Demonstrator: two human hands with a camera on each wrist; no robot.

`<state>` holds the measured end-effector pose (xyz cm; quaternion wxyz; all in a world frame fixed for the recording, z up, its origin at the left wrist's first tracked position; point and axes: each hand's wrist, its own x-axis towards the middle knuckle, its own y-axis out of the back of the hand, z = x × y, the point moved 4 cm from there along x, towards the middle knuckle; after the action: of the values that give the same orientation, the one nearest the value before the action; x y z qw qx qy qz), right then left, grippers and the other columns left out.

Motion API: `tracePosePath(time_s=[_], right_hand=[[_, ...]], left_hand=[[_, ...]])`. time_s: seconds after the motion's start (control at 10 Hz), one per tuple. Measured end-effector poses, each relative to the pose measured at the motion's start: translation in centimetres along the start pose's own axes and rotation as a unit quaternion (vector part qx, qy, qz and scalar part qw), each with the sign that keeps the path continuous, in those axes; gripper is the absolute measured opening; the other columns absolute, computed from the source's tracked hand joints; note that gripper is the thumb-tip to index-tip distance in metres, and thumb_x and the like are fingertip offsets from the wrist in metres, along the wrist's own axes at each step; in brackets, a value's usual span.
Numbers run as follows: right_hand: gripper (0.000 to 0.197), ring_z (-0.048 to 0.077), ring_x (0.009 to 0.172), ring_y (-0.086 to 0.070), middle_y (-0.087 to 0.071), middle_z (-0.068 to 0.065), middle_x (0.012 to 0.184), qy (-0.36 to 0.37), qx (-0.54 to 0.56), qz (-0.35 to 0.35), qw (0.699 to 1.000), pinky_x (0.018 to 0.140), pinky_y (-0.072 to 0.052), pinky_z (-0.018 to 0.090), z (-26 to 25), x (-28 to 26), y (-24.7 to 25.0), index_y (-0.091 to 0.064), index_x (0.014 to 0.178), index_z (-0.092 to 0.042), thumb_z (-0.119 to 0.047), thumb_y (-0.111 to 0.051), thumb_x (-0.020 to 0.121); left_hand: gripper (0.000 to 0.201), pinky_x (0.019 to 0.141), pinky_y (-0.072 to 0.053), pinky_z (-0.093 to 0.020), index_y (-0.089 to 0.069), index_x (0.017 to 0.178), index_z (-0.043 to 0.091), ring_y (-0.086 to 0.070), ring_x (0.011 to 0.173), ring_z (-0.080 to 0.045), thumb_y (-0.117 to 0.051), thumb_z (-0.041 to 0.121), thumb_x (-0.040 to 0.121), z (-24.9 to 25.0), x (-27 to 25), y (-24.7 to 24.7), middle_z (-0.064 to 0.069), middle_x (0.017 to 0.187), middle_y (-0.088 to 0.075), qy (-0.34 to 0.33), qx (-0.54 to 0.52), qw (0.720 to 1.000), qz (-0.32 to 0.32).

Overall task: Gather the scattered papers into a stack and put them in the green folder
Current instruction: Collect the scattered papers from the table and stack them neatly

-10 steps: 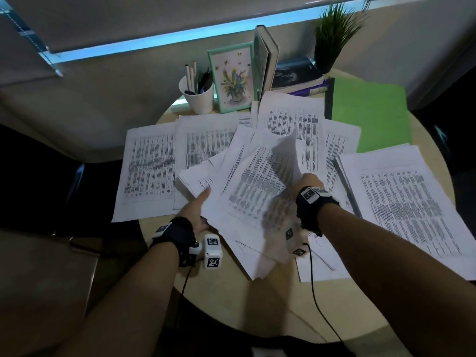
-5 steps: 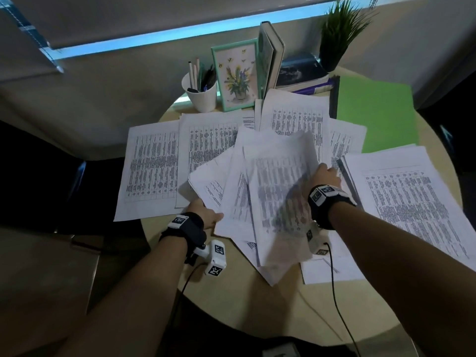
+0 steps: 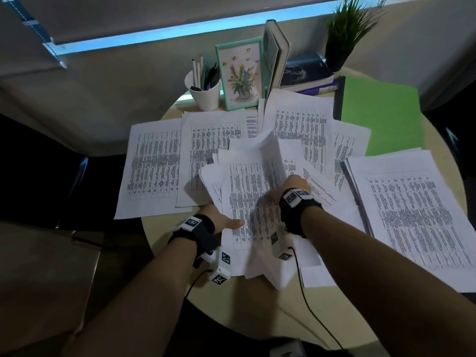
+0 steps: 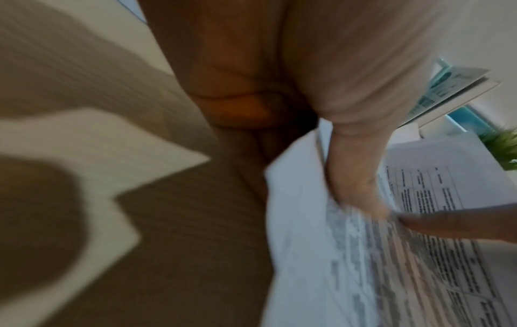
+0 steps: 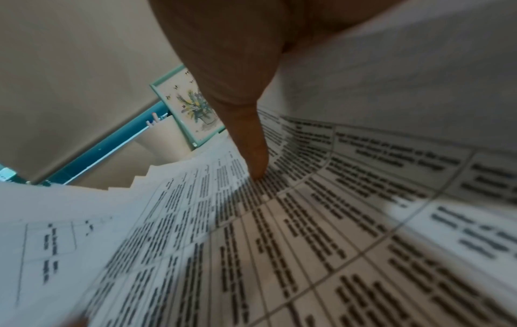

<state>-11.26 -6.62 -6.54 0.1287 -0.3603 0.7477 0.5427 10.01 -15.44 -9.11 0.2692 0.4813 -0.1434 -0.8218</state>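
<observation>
Printed white sheets lie scattered over a round table (image 3: 257, 318). I hold a loose bundle of papers (image 3: 247, 197) between both hands at the table's middle. My left hand (image 3: 231, 222) pinches its lower left edge, thumb (image 4: 355, 177) on top of the sheets (image 4: 363, 276). My right hand (image 3: 293, 182) grips the right side, thumb (image 5: 251, 143) pressing the printed top sheet (image 5: 307, 243), whose far corner curls upward. The green folder (image 3: 381, 117) lies closed at the far right, partly under sheets. More papers lie at the left (image 3: 154, 166), behind (image 3: 301, 130), and in a pile on the right (image 3: 412, 210).
At the table's back stand a white pen cup (image 3: 206, 94), a framed flower picture (image 3: 240, 73), an upright book (image 3: 275, 55), flat books (image 3: 306, 73) and a potted plant (image 3: 345, 34). Black cables trail from both wrists over the near edge.
The bundle has turned from slanted to nearly straight in front of me. My left thumb has come onto its lower left edge, and the top sheet's far corner has curled up.
</observation>
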Motion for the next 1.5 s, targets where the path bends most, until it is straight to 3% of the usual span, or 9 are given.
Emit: tracePosePath(time_s=[0.1,0.2,0.3,0.4,0.6,0.8,1.0,1.2,1.5], right_hand=[[0.093,0.037,0.132,-0.026,-0.028,0.018,0.142,-0.027,-0.055,0.051,0.997,0.099,-0.038,0.055,-0.4,-0.7,-0.5,-0.033,0.132,-0.016,-0.047,-0.084,0.061],[0.103,0.037,0.130,-0.029,-0.028,0.018,0.140,-0.046,-0.047,0.070,0.995,0.098,-0.038,0.054,-0.2,-0.8,-0.3,-0.026,0.135,-0.013,-0.046,-0.086,0.059],[0.099,0.039,0.116,-0.049,-0.034,0.017,0.134,-0.046,0.013,0.069,0.996,0.093,-0.046,0.051,-0.4,-0.5,-0.1,-0.024,0.135,-0.011,-0.036,-0.086,0.062],[0.080,0.035,0.110,-0.056,-0.048,0.015,0.130,-0.020,0.069,0.048,0.996,0.092,-0.049,0.047,-0.4,0.2,-0.1,-0.035,0.134,-0.008,-0.027,-0.080,0.070],[0.045,0.025,0.071,-0.057,-0.056,0.006,0.078,0.024,0.022,-0.021,0.999,0.060,-0.047,0.030,-0.4,0.1,2.2,-0.051,0.089,-0.007,-0.033,-0.083,0.071],[0.031,0.034,0.101,-0.062,-0.062,0.017,0.111,0.060,-0.198,0.032,0.978,0.070,-0.043,0.034,1.3,4.1,7.1,-0.050,0.113,-0.005,-0.014,-0.063,0.087],[0.037,0.028,0.073,-0.057,-0.060,0.009,0.091,0.087,-0.206,0.015,0.974,0.064,-0.047,0.031,1.5,5.4,5.7,-0.048,0.105,-0.013,-0.032,-0.069,0.082],[0.021,0.028,0.074,-0.063,-0.064,0.013,0.089,0.088,-0.163,0.047,0.982,0.070,-0.056,0.035,0.8,3.4,3.9,-0.063,0.095,-0.006,-0.025,-0.064,0.087],[0.035,0.030,0.079,-0.065,-0.065,0.010,0.091,0.042,0.004,0.023,0.999,0.073,-0.057,0.039,0.1,2.6,2.7,-0.056,0.101,-0.011,-0.032,-0.073,0.079]], left_hand=[[0.115,0.097,-0.048,-0.045,-0.042,0.138,0.017,-0.059,0.107,-0.029,-0.054,0.091,0.051,-0.3,-0.3,0.1,-0.007,0.124,-0.061,0.006,-0.045,0.999,0.030],[0.108,0.085,-0.050,-0.038,-0.050,0.129,0.015,-0.061,0.083,-0.026,-0.042,0.094,0.056,-2.1,1.3,-0.1,-0.007,0.097,-0.064,0.091,-0.196,0.973,0.076],[0.112,0.105,-0.040,-0.044,-0.042,0.141,0.021,-0.055,0.117,-0.030,-0.039,0.095,0.058,-0.8,0.4,-0.3,-0.006,0.133,-0.056,0.110,-0.258,0.956,0.082],[0.078,0.108,-0.034,-0.037,-0.038,0.143,0.008,-0.042,0.133,-0.030,-0.026,0.067,0.093,0.8,-0.6,-0.2,-0.014,0.145,-0.043,0.093,-0.244,0.962,0.075],[0.101,0.105,-0.041,-0.049,-0.041,0.140,0.008,-0.051,0.124,-0.035,-0.034,0.085,0.075,-1.2,1.2,0.8,-0.012,0.138,-0.049,0.147,-0.376,0.910,0.093],[0.040,0.094,-0.050,-0.041,-0.057,0.121,0.000,-0.061,0.109,-0.036,-0.055,0.030,0.095,-3.3,1.8,4.4,-0.018,0.119,-0.063,0.104,-0.212,0.961,0.143],[0.032,0.084,-0.041,-0.030,-0.056,0.124,0.006,-0.056,0.097,-0.030,-0.046,0.023,0.098,-0.4,0.9,5.5,-0.018,0.122,-0.060,0.063,-0.068,0.986,0.135],[0.039,0.070,-0.038,-0.026,-0.053,0.127,0.015,-0.053,0.078,-0.025,-0.046,0.039,0.098,1.5,0.2,4.7,-0.008,0.103,-0.064,0.042,-0.146,0.975,0.163],[0.043,0.086,-0.038,-0.022,-0.057,0.127,0.014,-0.057,0.112,-0.020,-0.062,0.036,0.091,1.4,0.0,3.7,-0.003,0.117,-0.062,0.049,-0.347,0.915,0.198]])
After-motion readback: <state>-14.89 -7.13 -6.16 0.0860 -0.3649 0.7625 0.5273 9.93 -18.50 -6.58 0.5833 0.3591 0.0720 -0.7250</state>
